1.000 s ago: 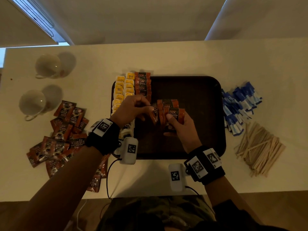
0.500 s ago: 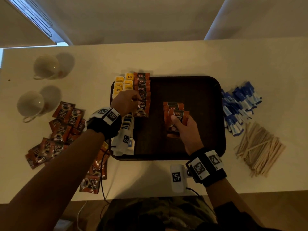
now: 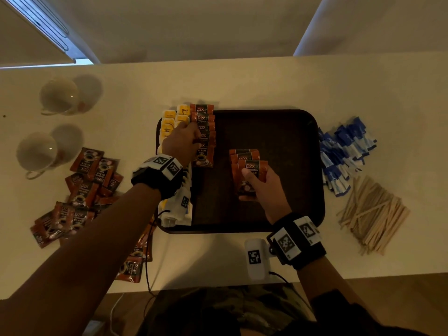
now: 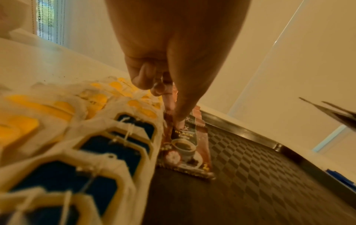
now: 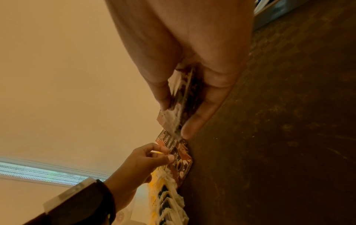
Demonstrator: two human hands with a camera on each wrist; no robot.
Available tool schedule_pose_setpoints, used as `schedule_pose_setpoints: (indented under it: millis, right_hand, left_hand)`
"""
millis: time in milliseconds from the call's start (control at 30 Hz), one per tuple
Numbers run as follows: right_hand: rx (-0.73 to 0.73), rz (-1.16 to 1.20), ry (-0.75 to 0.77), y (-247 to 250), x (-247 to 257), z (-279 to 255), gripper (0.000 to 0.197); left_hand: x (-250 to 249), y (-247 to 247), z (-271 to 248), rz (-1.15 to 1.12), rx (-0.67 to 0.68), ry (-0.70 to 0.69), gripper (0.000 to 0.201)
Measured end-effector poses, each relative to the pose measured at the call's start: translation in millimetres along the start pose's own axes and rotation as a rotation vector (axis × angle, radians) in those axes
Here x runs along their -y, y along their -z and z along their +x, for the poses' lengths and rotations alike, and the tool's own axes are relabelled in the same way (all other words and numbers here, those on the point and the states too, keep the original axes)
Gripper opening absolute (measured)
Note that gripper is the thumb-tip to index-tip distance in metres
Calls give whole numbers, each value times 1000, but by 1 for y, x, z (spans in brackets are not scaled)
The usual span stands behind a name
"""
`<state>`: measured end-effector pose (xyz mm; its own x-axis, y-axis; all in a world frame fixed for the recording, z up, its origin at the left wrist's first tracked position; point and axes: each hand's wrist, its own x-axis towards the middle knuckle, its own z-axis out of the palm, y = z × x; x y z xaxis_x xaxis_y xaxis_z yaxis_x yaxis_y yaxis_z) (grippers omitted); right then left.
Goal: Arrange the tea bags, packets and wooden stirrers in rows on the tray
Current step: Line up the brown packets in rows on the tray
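A dark tray (image 3: pixel 278 132) holds yellow tea bags (image 3: pixel 168 122) along its left edge and a row of overlapping brown coffee packets (image 3: pixel 204 132) beside them. My left hand (image 3: pixel 194 134) reaches over that row. Its thumb presses the nearest packet (image 4: pixel 185 149) and its curled fingers pinch the packet's top edge. My right hand (image 3: pixel 254 175) hovers over the tray's middle, gripping a fanned stack of coffee packets (image 3: pixel 249 163) between thumb and fingers. The right wrist view shows that stack (image 5: pixel 179 106) edge-on, with my left hand (image 5: pixel 166 153) on the row (image 5: pixel 181 161).
Loose coffee packets (image 3: pixel 82 187) lie scattered on the table left of the tray. Two white cups (image 3: pixel 59 95) (image 3: pixel 36 151) stand at the far left. Blue sachets (image 3: pixel 344 154) and a heap of wooden stirrers (image 3: pixel 373 214) lie right of the tray. Navy-tagged tea bags (image 4: pixel 115 146) fill the tray's near left.
My left hand took a packet from the stack in my right hand, carried it left, and laid it at the near end of the row. The right hand stayed nearly still.
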<state>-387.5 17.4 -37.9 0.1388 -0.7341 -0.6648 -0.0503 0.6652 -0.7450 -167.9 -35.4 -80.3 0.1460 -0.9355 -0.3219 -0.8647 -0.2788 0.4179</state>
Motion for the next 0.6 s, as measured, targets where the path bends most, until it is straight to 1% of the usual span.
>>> schedule_pose_setpoints:
  millis: [67,100,133,167,267,300,333,433,600]
  right_hand:
    - [10,-6,-3,0,1,0,24]
    - [17,-9,0,0,1,0,20]
    - [25,-13,4,0,1,0,14]
    - [35,-19,7,0,1,0,12]
    - [69,-23,10,-3,2,-1,13]
    - [76,-25,10,-4,2,-2,15]
    - [80,-25,6,-6,2,-2,17]
    - [80,-19,-4,-9,0,-4,20]
    - [100,-58,-38,-8,-5,-6,25]
  left_hand:
    - [-7,1,-7,-61,-70,-33,22]
    - [-13,3,-13,-135,-98,-74,20]
    - [-20,4,-19,-231,-93,-114,18]
    - [-26,5,-25,-330,-45,-130,18]
    - [-36,7,-40,-534,244,-63,25]
    - [-35,7,-43,-569,314,-61,25]
    - [-32,7,-45,-592,349,-69,23]
    - [-28,4,-50,-636,340,-76,16]
    - [-21,2,-58,-682,329,-21,8]
